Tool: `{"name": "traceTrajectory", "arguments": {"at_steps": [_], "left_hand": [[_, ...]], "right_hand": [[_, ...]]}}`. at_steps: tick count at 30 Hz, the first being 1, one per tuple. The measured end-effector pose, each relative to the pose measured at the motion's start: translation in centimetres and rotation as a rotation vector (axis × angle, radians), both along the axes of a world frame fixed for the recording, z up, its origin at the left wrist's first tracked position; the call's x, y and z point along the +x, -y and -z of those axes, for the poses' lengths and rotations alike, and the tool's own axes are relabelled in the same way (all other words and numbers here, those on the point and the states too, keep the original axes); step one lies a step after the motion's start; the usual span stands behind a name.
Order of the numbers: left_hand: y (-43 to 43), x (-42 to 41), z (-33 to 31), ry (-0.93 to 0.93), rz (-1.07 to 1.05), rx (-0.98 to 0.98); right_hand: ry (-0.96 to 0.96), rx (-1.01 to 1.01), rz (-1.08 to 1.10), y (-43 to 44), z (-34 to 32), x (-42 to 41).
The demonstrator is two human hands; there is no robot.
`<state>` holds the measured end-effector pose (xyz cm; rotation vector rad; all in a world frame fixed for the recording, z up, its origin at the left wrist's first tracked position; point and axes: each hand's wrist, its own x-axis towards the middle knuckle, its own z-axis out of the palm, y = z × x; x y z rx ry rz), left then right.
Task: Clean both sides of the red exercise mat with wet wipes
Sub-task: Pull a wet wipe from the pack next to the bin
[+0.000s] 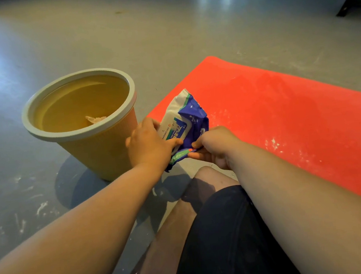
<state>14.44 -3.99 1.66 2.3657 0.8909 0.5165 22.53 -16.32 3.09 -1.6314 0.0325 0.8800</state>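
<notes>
Head view. The red foam exercise mat (282, 114) lies flat on the grey polished floor (122, 32), ahead and to the right of both hands. Its short end is turned towards the yellow plastic waste bin with a pale grey rim (102, 152). Its long axis runs away to the right and out of view. White specks and smears (274, 141) show on the upper face; the underside is hidden.

The blue-and-white soft plastic pack of wet wipes (187, 123) is held up between the hands, just in front of the mat's short end and just to the right of the bin.

The left hand (149, 144) grips the pack's left side, fingers curled round it and thumb laid across the white lid panel. The right hand (215, 149) pinches the pack's near lower edge between thumb and curled forefinger; its other fingers are folded under. No wipe can be seen drawn out, and whether the lid is lifted cannot be told.

The right hand is the nearer to the mat. The step in hand appears to be opening the pack. A wipe once drawn would likely travel right and forward onto the speckled face.

A crumpled pale wipe (96, 119) lies inside the bin.
</notes>
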Motion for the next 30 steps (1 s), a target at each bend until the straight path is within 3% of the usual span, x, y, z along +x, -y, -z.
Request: {"name": "traceTrajectory", "arguments": {"at_steps": [3,6,9,11,16,24,30], "left_hand": [[0.6,-0.3,-0.3,0.062,-0.021,-0.172],[1.0,-0.3,-0.3,0.127,0.146,-0.294],[1.7,-0.3,-1.0,0.186,0.261,-0.677],[1.5,-0.2,-1.4,0.157,0.254,-0.783],[0.0,-0.4,-1.1,0.013,0.344,-0.228],[-0.9,0.3,-2.9,-0.236,0.556,0.313],[-1.0,-0.3,-3.9,-0.143,0.622,0.108]], "right_hand": [[0.034,0.003,-0.041,-0.4,0.1,-0.1],[0.046,0.045,-0.062,-0.7,0.4,-0.3],[0.032,0.076,-0.072,-0.2,0.3,-0.4],[-0.017,0.111,-0.058,0.2,0.2,-0.3],[-0.033,0.137,0.013,0.0,0.2,-0.2],[-0.049,0.268,0.167,0.1,0.5,0.4],[-0.125,0.368,0.311,0.1,1.2,1.3]]}}
